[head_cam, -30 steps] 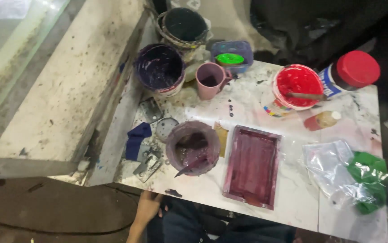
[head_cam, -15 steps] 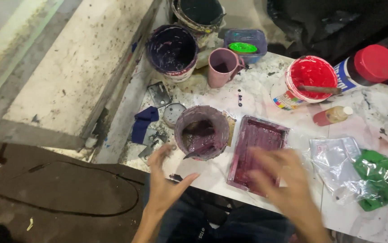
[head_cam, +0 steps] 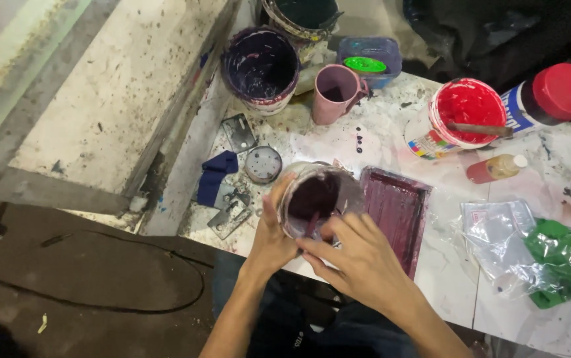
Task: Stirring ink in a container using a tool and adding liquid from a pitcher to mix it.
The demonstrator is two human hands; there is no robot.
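Note:
A small clear pot of dark purple paint (head_cam: 316, 197) stands near the front edge of a paint-stained white table (head_cam: 391, 136). My left hand (head_cam: 273, 229) wraps around the pot's left side. My right hand (head_cam: 358, 255) rests on its near rim, fingers by a thin stick (head_cam: 311, 224) that stands in the paint. Right beside the pot lies a shallow rectangular tray (head_cam: 398, 212) coated in purple.
Behind stand a purple-stained bucket (head_cam: 261, 66), a pink mug (head_cam: 336, 93), a red paint tub (head_cam: 467, 113) with a stick across it, a red-lidded jar (head_cam: 554, 96), a small bottle (head_cam: 496, 168), a blue cloth (head_cam: 214, 176), a round lid (head_cam: 263, 164) and crumpled plastic bags (head_cam: 524, 248). A concrete ledge (head_cam: 106, 106) runs along the left.
Both hands came up from below the table edge and closed around the purple pot. The view moved closer to the table.

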